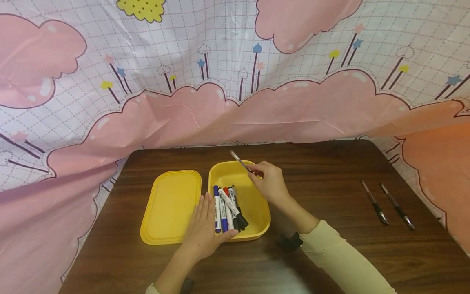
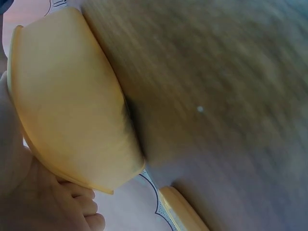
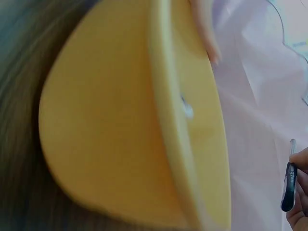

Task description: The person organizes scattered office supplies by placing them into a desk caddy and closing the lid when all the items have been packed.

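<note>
My right hand (image 1: 271, 183) pinches a slim pen (image 1: 240, 160) above the right side of a yellow box (image 1: 261, 222). In the right wrist view the pen (image 3: 289, 185) shows a dark grip and clear barrel between fingertips and thumb. My left hand (image 1: 203, 228) rests with extended fingers on the box's left front rim, its thumb along the front edge. Inside the box, several markers (image 1: 227, 210) with blue, red and black caps lie in a pile on the left. The left wrist view shows the box's outer wall (image 2: 72, 101) beside the left hand (image 2: 43, 192).
A flat yellow lid (image 1: 172, 206) lies on the dark wooden table (image 1: 312, 163) left of the box. Two pens, one farther left (image 1: 374, 202) and one farther right (image 1: 397, 206), lie on the table's right side. A patterned pink and white cloth (image 1: 220, 114) hangs behind.
</note>
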`<state>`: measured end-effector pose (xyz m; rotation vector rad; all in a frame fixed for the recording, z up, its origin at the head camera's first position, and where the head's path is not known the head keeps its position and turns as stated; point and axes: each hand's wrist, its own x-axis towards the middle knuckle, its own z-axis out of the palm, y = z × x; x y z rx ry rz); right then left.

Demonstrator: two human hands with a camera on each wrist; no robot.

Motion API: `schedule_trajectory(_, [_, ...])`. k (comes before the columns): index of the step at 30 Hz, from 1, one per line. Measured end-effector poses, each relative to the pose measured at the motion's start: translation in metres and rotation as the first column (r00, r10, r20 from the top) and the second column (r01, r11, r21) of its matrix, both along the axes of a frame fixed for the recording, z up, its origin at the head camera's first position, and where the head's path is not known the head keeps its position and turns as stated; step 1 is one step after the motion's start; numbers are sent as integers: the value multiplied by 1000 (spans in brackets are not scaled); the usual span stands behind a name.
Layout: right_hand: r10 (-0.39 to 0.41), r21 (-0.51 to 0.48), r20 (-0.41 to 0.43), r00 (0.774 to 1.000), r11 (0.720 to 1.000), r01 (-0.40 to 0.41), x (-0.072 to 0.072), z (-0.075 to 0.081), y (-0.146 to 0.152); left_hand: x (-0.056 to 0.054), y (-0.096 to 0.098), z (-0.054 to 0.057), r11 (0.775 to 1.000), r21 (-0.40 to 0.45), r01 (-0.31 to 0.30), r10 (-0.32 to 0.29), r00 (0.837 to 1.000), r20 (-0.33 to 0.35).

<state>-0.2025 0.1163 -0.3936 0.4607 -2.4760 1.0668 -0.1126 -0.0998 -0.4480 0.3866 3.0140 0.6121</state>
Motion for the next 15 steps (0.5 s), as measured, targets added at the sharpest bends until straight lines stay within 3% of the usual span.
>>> schedule_trajectory(8, [65, 15, 132, 989, 998, -67, 9, -22, -41, 2, -1, 1, 1000, -7, 8, -8, 1000, -28])
schedule_trajectory(15, [99, 77, 188, 977, 990, -115, 17, -42, -56, 2, -1, 1, 1000, 1, 14, -14, 1000, -16])
